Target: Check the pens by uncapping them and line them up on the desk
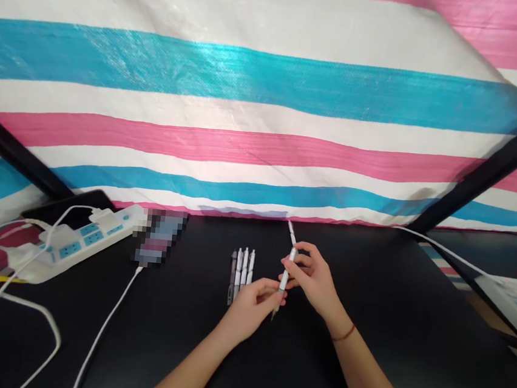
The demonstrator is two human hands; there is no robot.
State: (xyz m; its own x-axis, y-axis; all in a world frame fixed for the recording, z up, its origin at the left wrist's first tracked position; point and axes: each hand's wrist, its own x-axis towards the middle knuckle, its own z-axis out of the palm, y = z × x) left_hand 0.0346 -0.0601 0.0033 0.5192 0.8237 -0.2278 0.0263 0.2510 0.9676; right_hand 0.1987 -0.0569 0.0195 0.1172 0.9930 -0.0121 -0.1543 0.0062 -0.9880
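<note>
Both of my hands hold a white pen point(284, 277) slantwise over the black table, its grey tip end pointing down toward me. My left hand point(254, 306) pinches the lower end between thumb and fingers. Higher up, the thumb and fingertips of my right hand point(312, 278) close on the barrel. A thin white pen-like piece point(292, 232) shows beyond the right fingers; whether it belongs to the held pen I cannot tell. Left of the pen, several white pens point(245, 266) lie side by side with a dark pen point(231, 277), their lower ends partly behind my left hand.
A white power strip point(84, 241) with plugs and tangled cables lies at the left. Near it is a pixelated phone point(160, 239) on a white cable point(109, 323). Another power strip point(510, 304) sits at the right edge. Striped sheeting point(251, 77) hangs behind the table point(172, 326).
</note>
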